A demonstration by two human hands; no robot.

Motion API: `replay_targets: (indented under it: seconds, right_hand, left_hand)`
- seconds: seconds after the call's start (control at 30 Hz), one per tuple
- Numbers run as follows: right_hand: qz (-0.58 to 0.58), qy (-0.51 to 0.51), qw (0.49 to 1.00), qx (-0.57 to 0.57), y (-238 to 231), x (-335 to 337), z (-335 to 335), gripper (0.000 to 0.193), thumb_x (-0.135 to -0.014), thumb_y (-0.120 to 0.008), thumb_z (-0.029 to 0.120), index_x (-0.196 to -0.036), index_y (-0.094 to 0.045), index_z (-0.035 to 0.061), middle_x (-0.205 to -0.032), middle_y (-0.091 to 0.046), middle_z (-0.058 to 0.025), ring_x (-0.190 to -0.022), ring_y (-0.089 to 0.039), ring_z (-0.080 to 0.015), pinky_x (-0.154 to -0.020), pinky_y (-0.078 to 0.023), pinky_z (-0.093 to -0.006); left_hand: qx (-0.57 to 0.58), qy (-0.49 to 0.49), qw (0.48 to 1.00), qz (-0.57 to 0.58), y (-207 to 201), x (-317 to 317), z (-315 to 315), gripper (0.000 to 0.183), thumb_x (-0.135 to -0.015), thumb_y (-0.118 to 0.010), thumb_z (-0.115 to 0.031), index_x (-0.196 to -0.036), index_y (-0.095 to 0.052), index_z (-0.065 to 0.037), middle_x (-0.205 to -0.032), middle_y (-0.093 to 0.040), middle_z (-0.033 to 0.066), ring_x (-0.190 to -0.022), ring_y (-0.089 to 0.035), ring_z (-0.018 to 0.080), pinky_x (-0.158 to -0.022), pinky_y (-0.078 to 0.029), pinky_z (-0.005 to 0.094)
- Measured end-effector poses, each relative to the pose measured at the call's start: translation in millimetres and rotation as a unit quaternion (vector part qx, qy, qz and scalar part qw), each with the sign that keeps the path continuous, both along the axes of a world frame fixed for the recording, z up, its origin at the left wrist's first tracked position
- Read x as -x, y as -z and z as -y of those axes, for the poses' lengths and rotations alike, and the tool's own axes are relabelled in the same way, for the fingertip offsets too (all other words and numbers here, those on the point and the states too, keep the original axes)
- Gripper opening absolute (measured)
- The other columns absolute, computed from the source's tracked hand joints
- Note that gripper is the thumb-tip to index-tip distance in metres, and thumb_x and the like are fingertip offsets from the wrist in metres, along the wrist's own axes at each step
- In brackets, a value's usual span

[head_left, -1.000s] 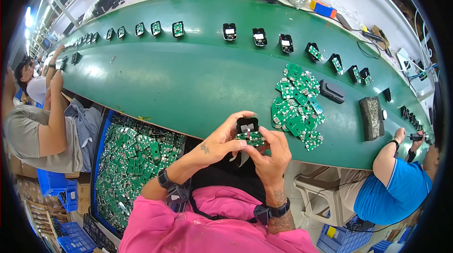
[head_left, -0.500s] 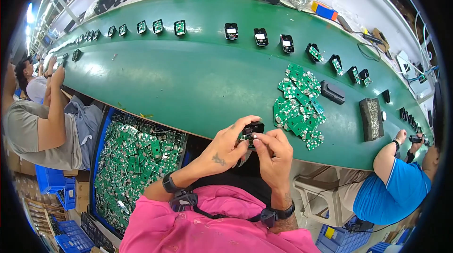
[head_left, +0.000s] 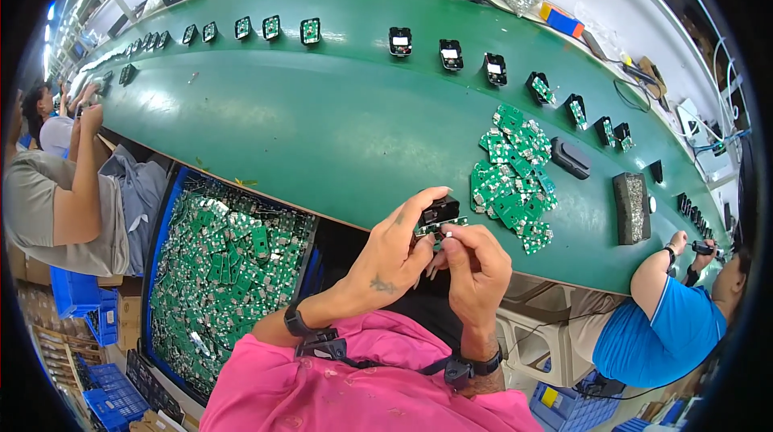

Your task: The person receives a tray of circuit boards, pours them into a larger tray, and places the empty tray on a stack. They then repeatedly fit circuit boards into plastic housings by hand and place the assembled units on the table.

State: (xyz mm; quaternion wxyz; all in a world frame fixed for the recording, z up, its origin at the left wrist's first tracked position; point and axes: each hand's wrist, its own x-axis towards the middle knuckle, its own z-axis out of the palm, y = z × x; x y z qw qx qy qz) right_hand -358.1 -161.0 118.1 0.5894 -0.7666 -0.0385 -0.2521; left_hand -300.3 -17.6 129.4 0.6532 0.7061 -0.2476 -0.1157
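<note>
My left hand [head_left: 385, 259] is closed around a black plastic housing [head_left: 440, 210], held over the front edge of the green table. A green circuit board [head_left: 431, 227] sits at the housing's near side, tilted, partly covered by my fingers. My right hand [head_left: 477, 269] pinches at the board's edge, where a small white part [head_left: 448, 231] shows at the fingertips; its kind is too small to tell. Just right of my hands lies a heap of green circuit boards [head_left: 515, 182]. Behind the heap rests a dark oblong case [head_left: 570, 157].
Black housings [head_left: 451, 54] stand in a long curved row across the green table [head_left: 322, 126]. A blue-rimmed bin [head_left: 158, 271] full of circuit boards is at my left. A dark foam block [head_left: 631, 208] lies to the right. A person in blue [head_left: 664, 327] and another in grey [head_left: 56, 206] sit alongside.
The circuit board has tilted out toward me and now shows more at the housing's near side. My right hand has shifted slightly right and down. The view has shifted a little.
</note>
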Motion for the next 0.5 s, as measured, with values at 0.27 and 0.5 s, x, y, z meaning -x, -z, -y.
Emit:
replay_targets:
  seconds: [0.27, 0.5]
  right_hand:
    - [-0.013, 0.046, 0.999, 0.026, 2, 6, -2, 0.006, -0.097, -0.061, 0.002, -0.092, -0.061, -0.0018, -0.083, -0.062, -0.0072, -0.060, -0.057, -0.0093, -0.051, -0.043, -0.0239]
    - [0.030, 0.094, 0.962, 0.256, -18, 2, -2, 0.006, -0.089, -0.065, -0.001, -0.090, -0.060, 0.0005, -0.075, -0.058, -0.0120, -0.062, -0.058, -0.0278, -0.055, -0.044, -0.0362]
  left_hand:
    - [0.028, -0.019, 0.999, -0.007, 0, 7, 5, 0.054, -0.090, -0.053, 0.004, -0.143, -0.044, -0.006, -0.113, -0.059, 0.0191, -0.080, -0.062, 0.0221, -0.070, -0.053, 0.0341]
    - [0.021, -0.063, 0.992, 0.103, 6, 6, 3, 0.055, -0.088, -0.053, 0.005, -0.142, -0.044, -0.003, -0.113, -0.056, 0.0215, -0.087, -0.059, 0.0349, -0.077, -0.051, 0.0383]
